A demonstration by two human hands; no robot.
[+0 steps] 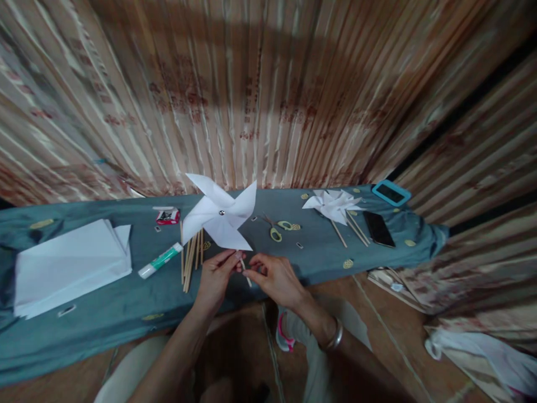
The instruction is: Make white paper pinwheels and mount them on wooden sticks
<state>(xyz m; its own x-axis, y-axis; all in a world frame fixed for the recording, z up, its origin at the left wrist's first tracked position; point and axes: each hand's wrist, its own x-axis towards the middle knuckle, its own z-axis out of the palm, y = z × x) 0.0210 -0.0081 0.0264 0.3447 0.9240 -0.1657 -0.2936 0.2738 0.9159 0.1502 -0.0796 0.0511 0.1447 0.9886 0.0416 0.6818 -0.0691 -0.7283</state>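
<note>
Teal cloth [321,254], white four-bladed pinwheel [224,219]

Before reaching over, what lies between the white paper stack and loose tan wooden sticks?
The head view shows a green and white cylindrical tube; a small red box sits farther back.

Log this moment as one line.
left hand: pinching stick of white paper pinwheel | right hand: at same stick | scissors: on cloth

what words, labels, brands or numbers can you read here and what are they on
None can be read.
Small red-and-white box: printing too small and blurred.
Green-and-white cylindrical tube: label too blurred.
Small rectangular marks on the blue-green cloth: too small to make out.
Held white paper pinwheel: no writing visible.
</note>
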